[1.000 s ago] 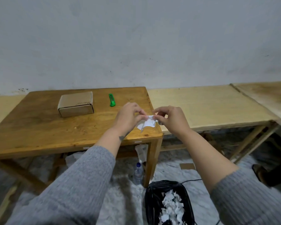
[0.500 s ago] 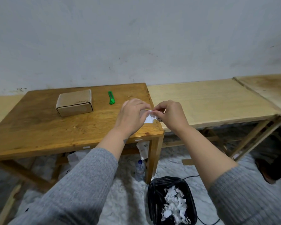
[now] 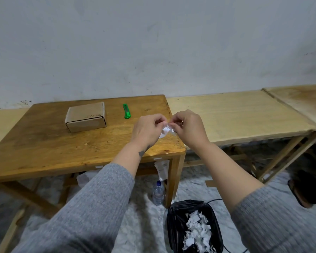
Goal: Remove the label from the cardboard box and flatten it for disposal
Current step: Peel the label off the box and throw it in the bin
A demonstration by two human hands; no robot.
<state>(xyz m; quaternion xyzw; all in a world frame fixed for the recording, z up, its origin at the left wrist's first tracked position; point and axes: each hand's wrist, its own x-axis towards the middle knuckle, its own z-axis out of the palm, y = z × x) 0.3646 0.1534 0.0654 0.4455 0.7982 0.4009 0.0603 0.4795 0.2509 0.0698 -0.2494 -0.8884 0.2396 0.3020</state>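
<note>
A small closed cardboard box sits on the brown wooden table, toward its far left. A white crumpled label hangs between my two hands above the table's right corner. My left hand pinches its left side and my right hand pinches its right side, fingertips nearly touching. Most of the label is hidden by my fingers.
A green utility knife lies right of the box. A black-lined bin with white paper scraps stands on the floor below my hands. A water bottle leans by the table leg. Pale wooden tables extend to the right.
My hands have drawn closer together and the label looks more bunched up and smaller between my fingers. The box and knife have not moved.
</note>
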